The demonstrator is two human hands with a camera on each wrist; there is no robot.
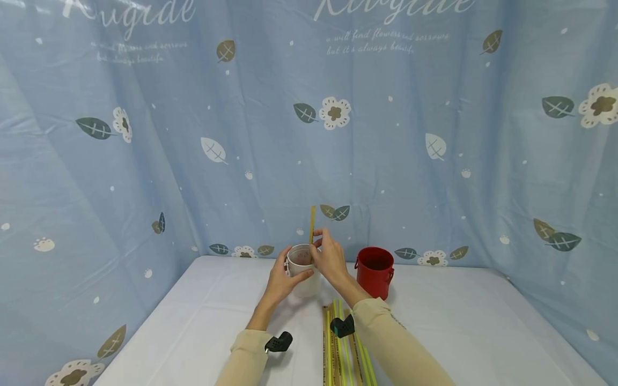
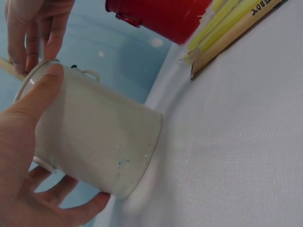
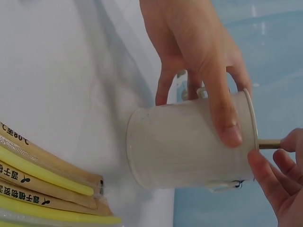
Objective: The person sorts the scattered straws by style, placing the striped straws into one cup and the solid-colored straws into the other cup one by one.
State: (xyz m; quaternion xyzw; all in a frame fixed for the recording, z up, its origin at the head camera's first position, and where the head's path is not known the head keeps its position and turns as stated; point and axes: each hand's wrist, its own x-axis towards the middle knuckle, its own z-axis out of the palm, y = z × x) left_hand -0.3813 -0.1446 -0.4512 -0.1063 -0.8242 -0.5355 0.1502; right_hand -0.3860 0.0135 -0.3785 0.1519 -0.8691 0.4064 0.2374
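A white metal bucket [image 1: 305, 285] with small side handles stands near the back of the table. My left hand [image 1: 281, 280] grips it, thumb along the near side of the wall and fingers around the other side. At its rim, my right hand [image 1: 331, 258] pinches a thin tan stick [image 1: 313, 221] that points upward. In the right wrist view the stick [image 3: 270, 144] meets the bucket's mouth, and its lower end is hidden. Whether the bucket's base rests fully on the cloth I cannot tell.
A red bucket [image 1: 375, 276] stands to the right of the white one. In front lie several long slim packs [image 1: 330, 348], some in brown printed paper, others yellow in clear wrap. White cloth [image 1: 193, 332] covers the table, and a blue patterned curtain [image 1: 270, 161] hangs behind.
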